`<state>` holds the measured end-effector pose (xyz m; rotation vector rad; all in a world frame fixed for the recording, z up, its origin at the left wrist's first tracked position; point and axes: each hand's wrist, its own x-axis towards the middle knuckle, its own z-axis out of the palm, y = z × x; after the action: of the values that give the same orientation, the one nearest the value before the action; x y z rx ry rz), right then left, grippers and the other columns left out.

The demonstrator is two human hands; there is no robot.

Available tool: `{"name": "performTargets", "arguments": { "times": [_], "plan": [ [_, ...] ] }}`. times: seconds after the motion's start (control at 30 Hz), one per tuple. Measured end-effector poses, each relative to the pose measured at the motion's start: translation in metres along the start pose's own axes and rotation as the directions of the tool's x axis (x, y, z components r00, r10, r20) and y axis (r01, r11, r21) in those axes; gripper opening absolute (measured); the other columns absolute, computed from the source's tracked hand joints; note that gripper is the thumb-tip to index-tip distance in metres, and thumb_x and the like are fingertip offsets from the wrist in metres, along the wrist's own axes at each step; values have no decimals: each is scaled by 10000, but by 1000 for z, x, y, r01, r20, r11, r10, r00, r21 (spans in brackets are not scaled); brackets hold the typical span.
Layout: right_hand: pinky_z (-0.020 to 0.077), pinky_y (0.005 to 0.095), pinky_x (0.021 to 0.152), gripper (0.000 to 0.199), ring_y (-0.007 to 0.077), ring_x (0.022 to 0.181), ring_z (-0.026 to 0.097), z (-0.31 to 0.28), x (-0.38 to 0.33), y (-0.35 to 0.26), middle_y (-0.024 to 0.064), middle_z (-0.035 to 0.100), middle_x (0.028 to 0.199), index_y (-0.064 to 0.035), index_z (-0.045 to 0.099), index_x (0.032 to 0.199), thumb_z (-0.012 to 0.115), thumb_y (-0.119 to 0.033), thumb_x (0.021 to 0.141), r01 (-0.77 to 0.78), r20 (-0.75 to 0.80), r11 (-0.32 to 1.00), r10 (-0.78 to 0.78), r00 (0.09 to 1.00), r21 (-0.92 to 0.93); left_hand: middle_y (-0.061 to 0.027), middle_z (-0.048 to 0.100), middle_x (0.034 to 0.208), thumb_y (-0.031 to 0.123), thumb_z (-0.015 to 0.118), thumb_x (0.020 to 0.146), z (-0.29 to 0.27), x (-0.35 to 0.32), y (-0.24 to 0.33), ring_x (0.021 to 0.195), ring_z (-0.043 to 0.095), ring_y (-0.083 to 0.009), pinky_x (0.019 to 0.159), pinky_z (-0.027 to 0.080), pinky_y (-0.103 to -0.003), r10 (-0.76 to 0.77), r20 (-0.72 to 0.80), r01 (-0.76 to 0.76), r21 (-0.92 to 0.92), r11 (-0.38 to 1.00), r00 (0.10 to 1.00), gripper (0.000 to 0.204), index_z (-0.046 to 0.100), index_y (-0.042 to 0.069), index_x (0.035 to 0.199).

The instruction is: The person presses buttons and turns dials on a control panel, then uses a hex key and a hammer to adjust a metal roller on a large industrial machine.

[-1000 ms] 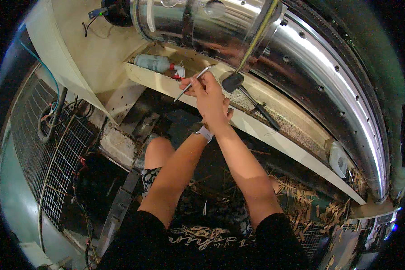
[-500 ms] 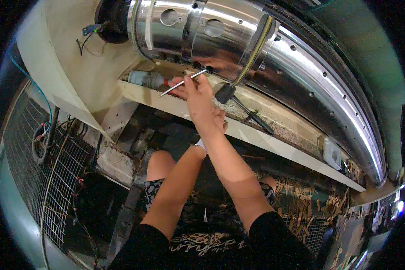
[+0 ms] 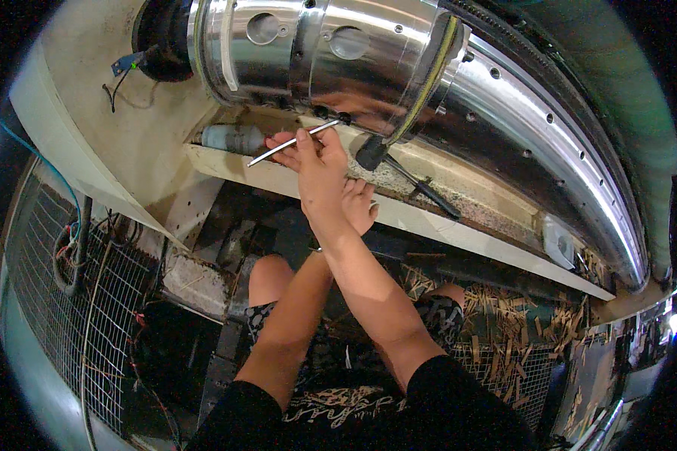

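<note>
The right hand (image 3: pixel 320 161) pinched a thin, stiff, light metal rod (image 3: pixel 293 141) mid-shaft, while the left hand (image 3: pixel 359 204) rested loosely curled, holding nothing visible.

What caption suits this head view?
Right hand holds a thin metal rod against the underside of a polished steel drum; left hand beneath it.

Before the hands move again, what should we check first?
1. Right hand grips the thin metal rod: ok.
2. Rod's tip meets the underside of the shiny steel drum: ok.
3. Tip seated in a hole: cannot tell.
4. Left hand clear of the rod, tucked behind the right wrist: ok.
5. Black-handled tool lies on the ledge close to the hands: not ok.
</note>
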<state>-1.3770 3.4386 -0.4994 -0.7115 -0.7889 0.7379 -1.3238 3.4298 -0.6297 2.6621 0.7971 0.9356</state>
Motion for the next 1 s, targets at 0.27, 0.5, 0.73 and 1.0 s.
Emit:
{"name": "performTargets", "arguments": {
  "times": [0.27, 0.5, 0.73, 1.0],
  "plan": [
    [550, 357, 748, 152, 304, 872, 637, -2, 5, -2, 173, 599, 929, 2, 457, 981, 458, -144, 939, 14, 27, 994, -18, 999, 113, -151, 538, 1065, 246, 579, 772, 4, -1, -2, 1058, 470, -322, 1009, 285, -444, 7, -9, -7, -67, 998, 1000, 340, 563, 33, 1037],
    [501, 392, 855, 239, 303, 988, 596, 4, 13, 12, 176, 599, 1018, 4, 488, 992, 453, -228, 945, 22, 10, 912, -29, 1000, 410, -143, 551, 1034, 226, 596, 752, 5, 0, -2, 1011, 486, -322, 972, 336, -437, 92, -140, -99, -45, 994, 986, 315, 567, 50, 1011],
    [467, 423, 905, 319, 327, 1008, 574, 4, 17, 24, 164, 585, 1014, 8, 514, 962, 454, -304, 936, 33, 41, 900, -57, 998, 434, -123, 540, 944, 192, 605, 732, 4, 1, -2, 954, 490, -314, 920, 354, -432, 81, -164, -93, -67, 993, 983, 257, 556, 49, 939],
    [439, 453, 851, 400, 231, 775, 527, 36, 26, 44, 70, 479, 793, -63, 439, 769, 430, -432, 922, -78, 61, 742, 50, 997, 666, -131, 534, 928, 185, 588, 742, 7, 6, -2, 932, 488, -328, 898, 357, -440, 102, -155, -115, -80, 990, 983, 239, 556, 41, 931]
  ]
}}
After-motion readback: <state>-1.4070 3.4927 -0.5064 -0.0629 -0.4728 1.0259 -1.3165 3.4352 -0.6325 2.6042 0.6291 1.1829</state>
